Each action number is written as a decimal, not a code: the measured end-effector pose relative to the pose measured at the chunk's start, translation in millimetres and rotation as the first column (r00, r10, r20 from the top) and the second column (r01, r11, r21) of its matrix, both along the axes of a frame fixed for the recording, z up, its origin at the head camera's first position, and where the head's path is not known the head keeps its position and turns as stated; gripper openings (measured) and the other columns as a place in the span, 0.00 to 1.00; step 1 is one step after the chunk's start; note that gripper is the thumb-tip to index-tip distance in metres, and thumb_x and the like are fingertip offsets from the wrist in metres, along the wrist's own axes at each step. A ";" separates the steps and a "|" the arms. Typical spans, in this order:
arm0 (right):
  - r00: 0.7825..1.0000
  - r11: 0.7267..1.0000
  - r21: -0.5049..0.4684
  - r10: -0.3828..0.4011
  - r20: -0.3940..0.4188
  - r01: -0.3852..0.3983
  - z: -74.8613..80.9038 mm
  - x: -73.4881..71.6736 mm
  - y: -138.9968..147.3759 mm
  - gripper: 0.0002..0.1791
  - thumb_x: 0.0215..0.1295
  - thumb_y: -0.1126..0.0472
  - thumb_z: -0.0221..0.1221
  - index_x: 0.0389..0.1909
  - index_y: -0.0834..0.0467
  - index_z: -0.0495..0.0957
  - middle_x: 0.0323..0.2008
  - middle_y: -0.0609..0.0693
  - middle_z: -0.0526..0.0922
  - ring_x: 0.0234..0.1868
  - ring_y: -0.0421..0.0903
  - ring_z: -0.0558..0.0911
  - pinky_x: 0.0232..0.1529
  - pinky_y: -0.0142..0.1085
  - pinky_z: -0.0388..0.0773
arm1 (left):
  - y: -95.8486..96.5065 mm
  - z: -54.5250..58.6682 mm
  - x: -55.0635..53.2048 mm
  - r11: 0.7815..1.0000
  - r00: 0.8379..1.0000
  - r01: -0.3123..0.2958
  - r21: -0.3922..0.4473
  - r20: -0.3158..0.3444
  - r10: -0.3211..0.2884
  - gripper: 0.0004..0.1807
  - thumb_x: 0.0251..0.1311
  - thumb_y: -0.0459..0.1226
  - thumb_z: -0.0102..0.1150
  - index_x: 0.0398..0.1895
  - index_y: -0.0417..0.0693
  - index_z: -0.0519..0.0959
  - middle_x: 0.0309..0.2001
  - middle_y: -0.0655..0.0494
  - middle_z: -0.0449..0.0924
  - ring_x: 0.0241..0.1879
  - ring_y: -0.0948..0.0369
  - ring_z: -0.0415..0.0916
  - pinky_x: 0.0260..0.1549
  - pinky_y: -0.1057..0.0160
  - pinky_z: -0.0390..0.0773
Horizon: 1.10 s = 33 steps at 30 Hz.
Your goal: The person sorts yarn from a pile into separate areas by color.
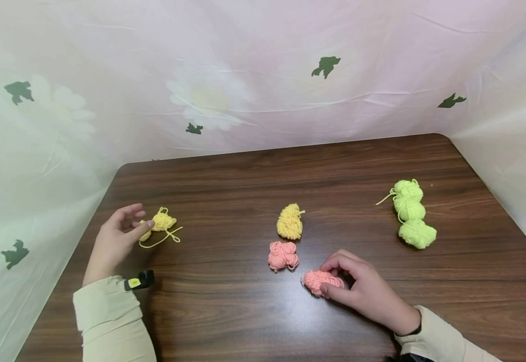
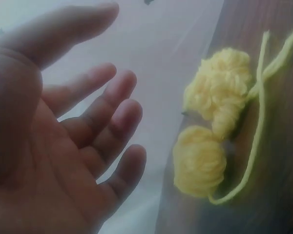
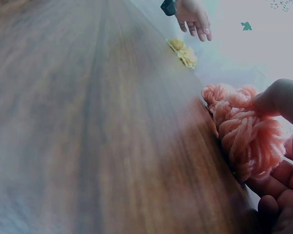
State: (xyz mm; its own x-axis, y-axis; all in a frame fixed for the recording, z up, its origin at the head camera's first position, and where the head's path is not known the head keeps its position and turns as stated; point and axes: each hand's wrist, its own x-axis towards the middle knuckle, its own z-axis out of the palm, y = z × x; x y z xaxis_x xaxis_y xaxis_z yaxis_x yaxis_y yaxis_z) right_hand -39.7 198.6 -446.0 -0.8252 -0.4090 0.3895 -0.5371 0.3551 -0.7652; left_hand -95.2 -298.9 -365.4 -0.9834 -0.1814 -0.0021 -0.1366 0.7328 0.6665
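My right hand (image 1: 365, 287) pinches a pink ball of yarn (image 1: 315, 282) between thumb and fingers, low over the table. In the right wrist view the thumb lies along one side of this pink yarn (image 3: 251, 144), the fingers on the other. Just left of it lies a second pink ball of yarn (image 1: 283, 256). My left hand (image 1: 114, 236) hovers over the table's left side, fingers apart and loosely bent, holding nothing. Close beside it are two yellow balls of yarn (image 2: 200, 161) with a loose looped tail, partly covered by the hand in the head view.
Another yellow ball of yarn (image 1: 290, 222) lies mid-table, behind the pink ones. On the right, three lime-green balls of yarn (image 1: 409, 208) form a column, a loose strand at the far end. A pale floral curtain (image 1: 253, 75) hangs around the brown wooden table (image 1: 226, 191).
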 end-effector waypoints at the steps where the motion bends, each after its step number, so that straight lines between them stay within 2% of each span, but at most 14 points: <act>1: 1.000 1.000 0.000 -0.001 0.000 0.001 0.0 0.0 0.0 0.20 0.51 0.64 0.75 0.42 0.44 0.81 0.39 0.37 0.80 0.37 0.37 0.78 0.39 0.27 0.74 | 1.4 0.3 -0.3 1.000 1.000 0.006 0.005 -0.002 -0.006 0.37 0.66 0.51 0.62 0.72 0.41 0.66 0.61 0.40 0.74 0.47 0.60 0.70 0.34 0.74 0.72; 11: 1.000 1.000 -0.005 -0.001 -0.001 0.001 0.4 0.4 -0.2 0.19 0.51 0.64 0.75 0.41 0.45 0.81 0.39 0.37 0.80 0.37 0.36 0.77 0.39 0.27 0.74 | 10.2 1.0 -3.7 0.999 0.999 0.037 0.026 -0.028 -0.036 0.35 0.67 0.50 0.62 0.70 0.42 0.67 0.60 0.41 0.75 0.48 0.63 0.71 0.40 0.73 0.72; 19: 1.000 1.000 -0.003 -0.002 0.003 0.002 1.4 0.6 -0.4 0.19 0.51 0.64 0.75 0.41 0.44 0.81 0.39 0.37 0.80 0.37 0.36 0.77 0.39 0.28 0.74 | 17.3 -0.7 -7.1 0.995 0.995 0.096 0.029 -0.042 -0.095 0.33 0.66 0.48 0.64 0.69 0.43 0.69 0.58 0.41 0.77 0.46 0.66 0.72 0.38 0.73 0.72; 27: 1.000 1.000 -0.003 0.003 -0.001 -0.003 1.2 0.2 -0.4 0.19 0.51 0.64 0.75 0.42 0.45 0.81 0.39 0.37 0.80 0.37 0.36 0.78 0.39 0.28 0.75 | 25.0 0.3 -8.3 0.993 0.993 0.104 0.058 -0.055 -0.101 0.32 0.66 0.48 0.64 0.69 0.45 0.70 0.59 0.43 0.78 0.46 0.63 0.71 0.39 0.71 0.71; 33: 1.000 1.000 -0.003 0.003 -0.010 -0.003 0.6 0.0 -0.2 0.20 0.50 0.64 0.75 0.42 0.45 0.81 0.39 0.37 0.80 0.37 0.36 0.78 0.39 0.28 0.75 | 32.7 1.6 -9.4 0.992 0.991 0.113 0.058 -0.082 -0.108 0.31 0.65 0.48 0.65 0.67 0.47 0.71 0.55 0.45 0.78 0.45 0.65 0.72 0.40 0.72 0.72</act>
